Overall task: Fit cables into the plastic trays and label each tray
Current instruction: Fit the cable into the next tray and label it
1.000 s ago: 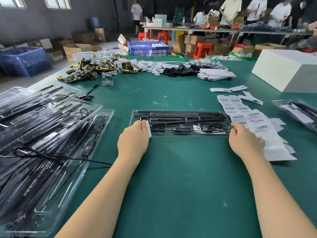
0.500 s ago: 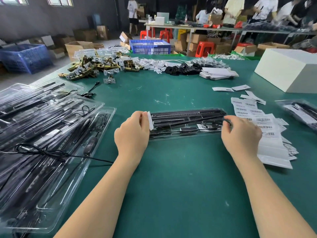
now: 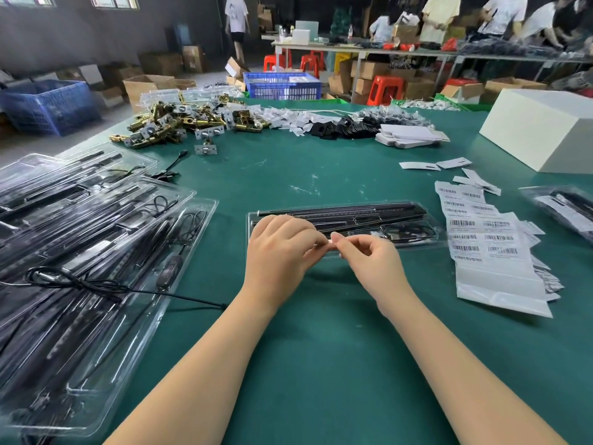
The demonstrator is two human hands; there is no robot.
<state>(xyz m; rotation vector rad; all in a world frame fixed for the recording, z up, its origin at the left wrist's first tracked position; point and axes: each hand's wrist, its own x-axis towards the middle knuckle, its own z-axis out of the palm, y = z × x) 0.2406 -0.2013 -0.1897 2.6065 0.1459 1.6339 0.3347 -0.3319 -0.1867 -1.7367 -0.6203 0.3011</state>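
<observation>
- I see the green table (image 3: pixel 321 364) running out of view at the bottom and on both sides, so I cannot tell where it ends.
- The stack of filled trays (image 3: pixel 80 252) on the left is cut off by the frame; glare on the clear plastic blurs what is inside, and I make out only dark strips and a loose black cable (image 3: pixel 96 285) trailing onto the table.
- The label sheets (image 3: pixel 487 245) lie just right of centre, overlapping; their barcodes show but the print is too small for me to read.
- The plastic tray (image 3: pixel 369 220) sits at the table's middle, long side across my view, with black strips and a coiled cable in it; its near left part is hidden behind my hands.
- My left hand (image 3: pixel 279 248) has its fingers curled, tips meeting the right hand's over the tray.
- My right hand (image 3: pixel 369 255) pinches thumb to forefinger at the same spot.
- Between the fingertips is a small pale thing (image 3: pixel 329 241), mostly covered; I cannot tell for certain that it is a label.
</observation>
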